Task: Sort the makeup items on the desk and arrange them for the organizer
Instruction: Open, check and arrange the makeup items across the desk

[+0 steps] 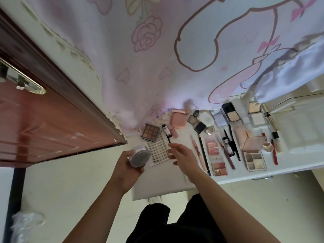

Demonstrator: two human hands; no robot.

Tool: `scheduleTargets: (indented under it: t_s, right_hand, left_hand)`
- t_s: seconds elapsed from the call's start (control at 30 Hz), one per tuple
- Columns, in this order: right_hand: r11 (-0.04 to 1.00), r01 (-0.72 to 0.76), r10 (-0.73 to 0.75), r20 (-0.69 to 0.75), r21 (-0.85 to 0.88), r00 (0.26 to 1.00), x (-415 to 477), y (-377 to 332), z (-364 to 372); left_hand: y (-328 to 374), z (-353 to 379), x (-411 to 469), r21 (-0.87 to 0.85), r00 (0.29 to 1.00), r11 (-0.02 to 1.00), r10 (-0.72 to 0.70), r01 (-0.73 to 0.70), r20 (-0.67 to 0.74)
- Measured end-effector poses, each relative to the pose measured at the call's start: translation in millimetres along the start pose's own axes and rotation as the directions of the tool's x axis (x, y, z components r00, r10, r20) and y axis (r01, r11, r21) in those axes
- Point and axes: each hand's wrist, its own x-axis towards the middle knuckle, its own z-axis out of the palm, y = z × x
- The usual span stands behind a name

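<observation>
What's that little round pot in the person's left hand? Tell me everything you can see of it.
The round pot is small and squat, with a flat silvery-grey lid, closed, and a paler side wall that looks like plastic. It is tilted, lid towards the camera. The left hand grips its side, holding it off the desk beside a patterned sheet. Any label is blurred.

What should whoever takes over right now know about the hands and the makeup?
Left hand grips a round silver jar at the desk's left end.
Right hand open, fingers by a thin black tube; contact unclear.
Done, apparently: pencils and palettes lie in rows at right, beside the clear box.
To do: place jar, tube, brown palette, pink compact.
</observation>
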Motion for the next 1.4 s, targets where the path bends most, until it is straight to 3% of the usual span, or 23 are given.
scheduleTargets:
  t_s: [0.07,0.13,0.2,0.27,0.43,0.57,0.77,0.9,1.0,1.17,1.23,1.4]
  right_hand:
    - [0.998,0.053,-0.053,-0.021,0.044,0.998,-4.9,-12.1,-4.8]
    - [0.991,0.120,-0.119,-0.033,0.051,0.992,-8.5,-22.3,-8.6]
    - [0.983,0.182,-0.181,-0.038,0.008,0.983,-11.6,-28.5,-12.8]
    - [0.964,0.257,-0.259,-0.018,-0.064,0.966,-16.2,-34.3,-18.7]
    - [0.866,0.405,-0.328,0.280,-0.293,0.902,-36.6,-59.8,-26.5]
    - [0.729,0.548,-0.398,0.398,-0.409,0.827,-51.2,-75.7,-23.6]
    - [0.585,0.626,-0.491,0.389,-0.516,0.779,-68.9,-73.2,-17.8]
    - [0.606,0.606,-0.505,0.339,-0.516,0.794,-79.8,-71.0,-14.5]
    - [0.576,0.626,-0.527,0.346,-0.525,0.776,-84.0,-73.5,-16.4]
    - [0.339,0.735,-0.607,0.461,-0.587,0.648,-87.4,-79.4,-21.2]
    - [0.361,0.736,-0.610,0.452,-0.573,0.651,-86.9,-81.6,-24.3]
    - [0.540,0.597,-0.525,0.318,-0.594,0.790,-92.5,-90.0,-29.3]
  left_hand:
    - [4.8,6.6,-2.7,0.062,0.999,0.998,0.012,-0.015,0.044]
    - [12.4,14.8,-6.9,0.233,0.996,0.970,0.061,-0.076,0.071]
    - [20.3,24.7,-13.6,0.399,0.989,0.906,0.112,-0.142,0.098]
    - [25.1,35.1,-20.8,0.460,0.976,0.866,0.127,-0.196,0.176]
    - [32.8,54.1,-38.8,0.447,0.938,0.846,0.161,-0.291,0.308]
    - [31.2,66.8,-55.8,0.491,0.900,0.783,0.196,-0.382,0.388]
    - [23.0,85.6,-78.4,0.525,0.872,0.725,0.221,-0.447,0.438]
    - [13.9,92.5,-79.7,0.624,0.891,0.662,0.160,-0.417,0.425]
    - [10.5,94.0,-75.5,0.614,0.905,0.692,0.138,-0.379,0.403]
    - [9.4,96.0,-79.3,0.478,0.915,0.826,0.107,-0.299,0.388]
    - [7.6,96.6,-80.0,0.465,0.905,0.826,0.117,-0.317,0.409]
    - [10.2,96.0,-81.4,0.551,0.897,0.758,0.100,-0.348,0.430]
